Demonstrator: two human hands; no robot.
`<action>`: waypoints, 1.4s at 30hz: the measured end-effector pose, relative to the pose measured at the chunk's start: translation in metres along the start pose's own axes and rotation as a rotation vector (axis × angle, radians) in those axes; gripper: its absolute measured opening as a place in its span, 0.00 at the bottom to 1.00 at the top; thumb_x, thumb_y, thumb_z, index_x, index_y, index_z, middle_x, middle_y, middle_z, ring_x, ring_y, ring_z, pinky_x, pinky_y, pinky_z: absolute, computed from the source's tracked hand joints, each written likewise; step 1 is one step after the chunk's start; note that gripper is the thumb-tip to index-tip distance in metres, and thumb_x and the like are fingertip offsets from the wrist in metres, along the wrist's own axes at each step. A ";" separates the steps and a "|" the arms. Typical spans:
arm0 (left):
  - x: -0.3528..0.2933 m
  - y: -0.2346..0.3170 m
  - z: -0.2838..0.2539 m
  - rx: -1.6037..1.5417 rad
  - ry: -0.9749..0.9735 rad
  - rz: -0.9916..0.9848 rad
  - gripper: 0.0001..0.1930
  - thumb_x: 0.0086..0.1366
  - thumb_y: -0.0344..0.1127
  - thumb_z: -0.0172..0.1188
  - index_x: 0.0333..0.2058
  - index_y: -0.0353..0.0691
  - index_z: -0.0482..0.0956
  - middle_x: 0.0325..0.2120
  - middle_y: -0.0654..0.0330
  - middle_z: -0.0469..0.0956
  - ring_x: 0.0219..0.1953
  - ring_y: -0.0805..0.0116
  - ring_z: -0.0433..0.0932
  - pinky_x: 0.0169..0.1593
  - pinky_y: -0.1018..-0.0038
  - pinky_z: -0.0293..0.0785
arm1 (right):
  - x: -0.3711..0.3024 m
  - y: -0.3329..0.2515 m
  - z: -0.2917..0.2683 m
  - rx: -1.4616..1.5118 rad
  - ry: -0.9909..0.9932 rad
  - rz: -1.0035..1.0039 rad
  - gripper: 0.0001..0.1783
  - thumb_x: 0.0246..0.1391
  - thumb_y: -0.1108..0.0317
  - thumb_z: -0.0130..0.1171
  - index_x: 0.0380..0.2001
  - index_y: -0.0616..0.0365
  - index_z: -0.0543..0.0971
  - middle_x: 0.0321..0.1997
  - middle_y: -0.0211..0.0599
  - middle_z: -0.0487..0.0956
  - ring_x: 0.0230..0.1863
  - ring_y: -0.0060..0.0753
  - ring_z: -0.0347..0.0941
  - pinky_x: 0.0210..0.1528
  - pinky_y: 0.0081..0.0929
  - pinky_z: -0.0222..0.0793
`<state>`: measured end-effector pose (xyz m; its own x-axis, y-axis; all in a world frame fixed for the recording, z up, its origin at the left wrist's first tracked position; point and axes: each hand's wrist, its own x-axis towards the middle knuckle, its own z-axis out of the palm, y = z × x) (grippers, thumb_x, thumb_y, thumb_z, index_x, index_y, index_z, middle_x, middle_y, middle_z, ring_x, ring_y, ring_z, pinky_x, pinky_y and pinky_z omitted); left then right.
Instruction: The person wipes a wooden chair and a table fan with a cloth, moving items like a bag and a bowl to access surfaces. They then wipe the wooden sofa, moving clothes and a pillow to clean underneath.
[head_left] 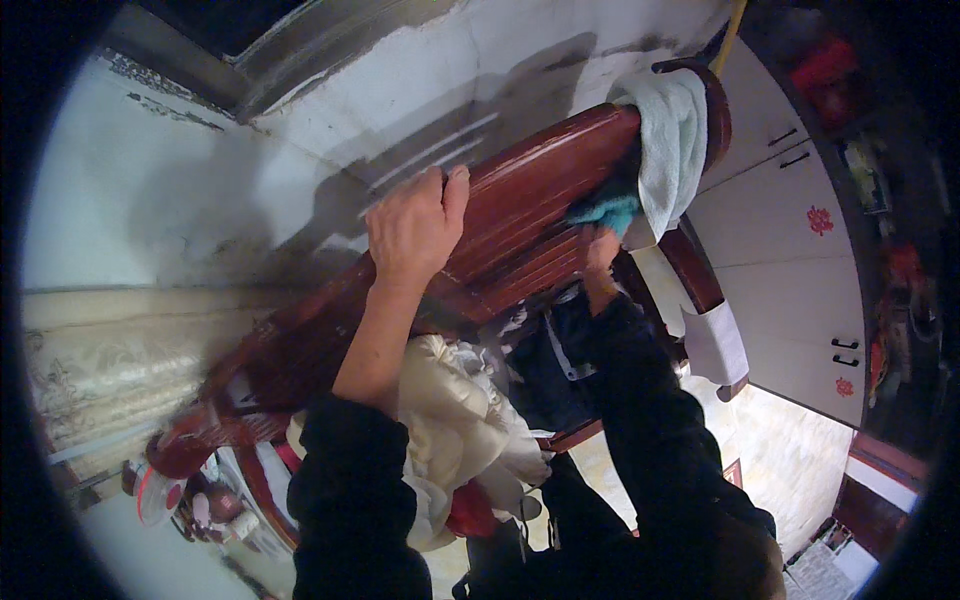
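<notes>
A dark red wooden bench (545, 175) with a slatted back runs from the lower left to the upper right. My left hand (415, 228) is wrapped over the top rail of its back, fingers curled toward the wall. Pressed to the slats near the bench's right end is a teal cloth (608, 208), bunched in my right hand (601, 252). Just above that hand, a pale green towel (675, 150) hangs over the bench's corner. Part of the teal cloth lies in shadow.
Cream fabric (450, 400) and dark clothing (550, 360) are heaped on the seat. A white cloth (715, 345) drapes the right armrest. White cabinets (775, 240) stand at the right; a stained wall (200, 200) rises behind the bench. Several small items (215, 505) sit at the lower left.
</notes>
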<state>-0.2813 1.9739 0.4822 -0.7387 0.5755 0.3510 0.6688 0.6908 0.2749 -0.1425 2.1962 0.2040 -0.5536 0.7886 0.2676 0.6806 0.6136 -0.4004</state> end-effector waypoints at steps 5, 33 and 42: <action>-0.002 -0.003 -0.004 0.044 -0.009 -0.010 0.23 0.70 0.51 0.49 0.25 0.39 0.78 0.22 0.44 0.78 0.26 0.41 0.78 0.32 0.49 0.73 | -0.061 -0.096 0.006 1.441 0.155 0.359 0.17 0.64 0.58 0.49 0.51 0.55 0.68 0.44 0.34 0.73 0.45 0.39 0.70 0.50 0.35 0.68; -0.003 -0.007 -0.001 0.062 0.076 0.014 0.21 0.69 0.50 0.51 0.22 0.40 0.76 0.19 0.51 0.77 0.23 0.45 0.77 0.27 0.54 0.72 | -0.242 -0.151 0.029 0.757 -0.455 0.098 0.39 0.52 0.71 0.61 0.65 0.62 0.56 0.59 0.48 0.65 0.62 0.49 0.61 0.64 0.42 0.59; 0.001 -0.002 0.002 -0.016 0.074 0.029 0.23 0.69 0.52 0.49 0.22 0.40 0.77 0.20 0.50 0.79 0.25 0.45 0.79 0.30 0.52 0.73 | -0.100 0.046 0.084 0.925 0.068 0.383 0.33 0.48 0.63 0.64 0.56 0.62 0.65 0.49 0.51 0.71 0.50 0.51 0.68 0.55 0.43 0.64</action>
<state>-0.2833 1.9740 0.4801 -0.7109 0.5610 0.4242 0.6918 0.6664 0.2779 -0.0956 2.1422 0.0852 -0.3272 0.9448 0.0158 0.1504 0.0686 -0.9862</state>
